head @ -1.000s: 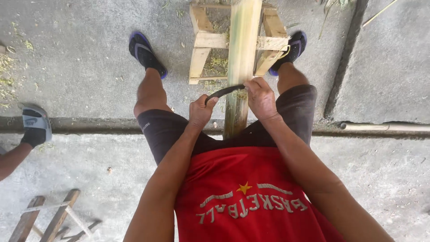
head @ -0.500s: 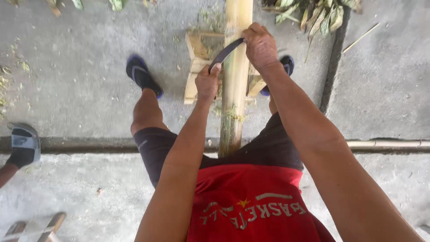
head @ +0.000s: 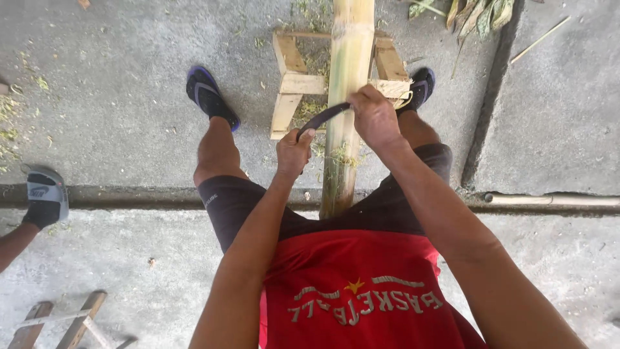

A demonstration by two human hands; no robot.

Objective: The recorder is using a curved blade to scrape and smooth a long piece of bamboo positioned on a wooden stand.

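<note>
pole: a thick bamboo pole (head: 349, 77) runs lengthwise between the legs, pale yellow up top and greener near the lap, its far part resting on a small wooden stand (head: 294, 84)
blade: a dark curved blade (head: 323, 118), looks like a two-handed scraper, lies across the pole at a slant, touching its skin
left hand: left hand (head: 294, 150) clenched round the blade's near, lower end, just left of the pole
right hand: right hand (head: 374, 116) wrapped tight over the other end, sitting right on top of the pole
shavings: thin green curls (head: 339, 155) cling to the pole just below the blade, more bits scattered under the stand
feet: dark sandals (head: 210, 97) planted either side of the stand, so the pole is straddled
neighbour: someone else's foot in a grey and black sandal (head: 45, 194) at the left edge, well apart
also around: another wooden frame (head: 61, 320) bottom left, dried leaves (head: 475, 16) top right, a pipe (head: 552, 200) along the concrete step
doing it well, my take: keep both fists level so the edge bites evenly, hold the blade at a shallow angle so it skims the skin instead of digging in, and let the thighs pin the pole so it can't roll. Fingers sit close to the edge, so wrists stay locked
</note>
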